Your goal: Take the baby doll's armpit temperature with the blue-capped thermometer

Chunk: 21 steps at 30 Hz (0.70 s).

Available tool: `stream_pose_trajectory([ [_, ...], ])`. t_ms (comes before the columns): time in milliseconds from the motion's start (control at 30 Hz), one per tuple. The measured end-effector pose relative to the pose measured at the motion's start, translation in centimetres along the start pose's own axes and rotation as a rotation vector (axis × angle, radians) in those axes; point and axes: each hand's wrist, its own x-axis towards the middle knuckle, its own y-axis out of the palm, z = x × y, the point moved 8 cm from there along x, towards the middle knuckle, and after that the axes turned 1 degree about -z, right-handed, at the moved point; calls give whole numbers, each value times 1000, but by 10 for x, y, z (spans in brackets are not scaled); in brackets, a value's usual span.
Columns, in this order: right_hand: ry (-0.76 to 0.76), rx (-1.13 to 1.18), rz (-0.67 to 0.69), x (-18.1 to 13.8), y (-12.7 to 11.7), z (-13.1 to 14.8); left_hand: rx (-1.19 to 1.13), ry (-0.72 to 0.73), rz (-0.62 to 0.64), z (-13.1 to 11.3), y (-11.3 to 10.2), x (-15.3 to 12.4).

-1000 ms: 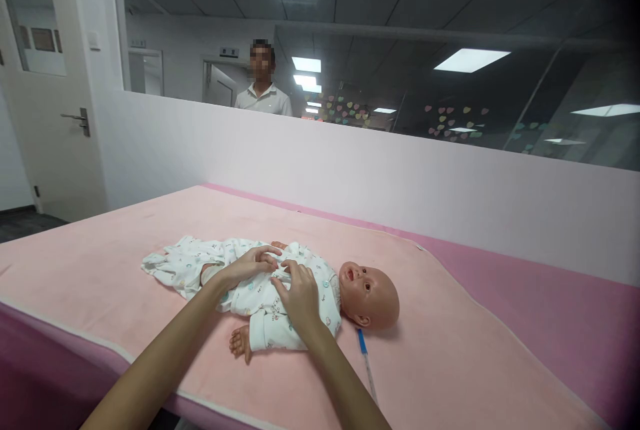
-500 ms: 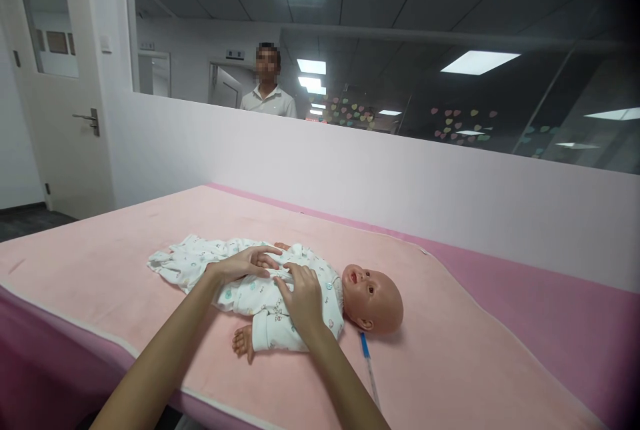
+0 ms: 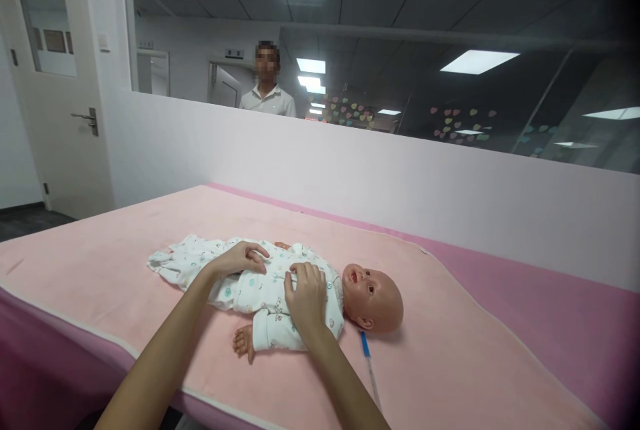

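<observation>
A baby doll (image 3: 374,294) lies on its back on a pink blanket (image 3: 100,270), head to the right. It wears a white printed romper (image 3: 231,294). My left hand (image 3: 240,259) rests on the romper over the doll's belly, fingers lying fairly flat. My right hand (image 3: 306,295) sits on the doll's chest. Its fingers are curled and pressed onto the romper's front opening. The doll's bare hand (image 3: 242,341) sticks out of the near sleeve.
A thin blue-and-white stick (image 3: 368,360), like a thermometer, lies on the blanket just below the doll's head. A low pink-white partition wall (image 3: 400,177) runs behind the table. Another person (image 3: 270,95) stands beyond it. A white door (image 3: 55,83) is at the left.
My left hand has slid left from the chest opening to the belly and flattened. My right hand has closed down onto the chest fabric. The doll has not moved.
</observation>
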Motion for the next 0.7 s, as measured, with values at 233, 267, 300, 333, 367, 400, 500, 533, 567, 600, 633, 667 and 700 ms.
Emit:
stream_pose_trajectory([
  [233,-62,-163,52,0,-3,4,72,-5,-10,-4,5,-1],
  [267,-75,-171,75,0,-3,5,101,7,-4,-5,9,0],
  [300,-83,-175,101,-1,-3,6,137,16,-1,-6,12,1],
  [333,-83,-174,128,-1,-3,7,178,25,-4,-7,14,2],
  [367,-77,-168,152,-2,-5,8,223,37,-15,-7,16,3],
  [400,-71,-159,167,-4,-7,10,276,53,-38,-8,17,4],
  [500,-53,-154,142,-17,-25,12,509,113,-153,-15,16,4],
  [533,-50,-169,118,-26,-33,9,610,133,-218,-19,14,2],
  [567,-41,-197,88,-36,-44,2,714,156,-296,-24,12,0],
  [600,-33,-233,61,-49,-54,-8,811,191,-383,-31,11,-4],
  [633,-18,-281,23,-63,-66,-21,893,237,-475,-39,10,-8],
  [667,13,-343,-35,-79,-80,-37,953,295,-566,-48,11,-13],
  [700,39,-410,-55,-95,-91,-54,993,356,-643,-55,13,-18],
])
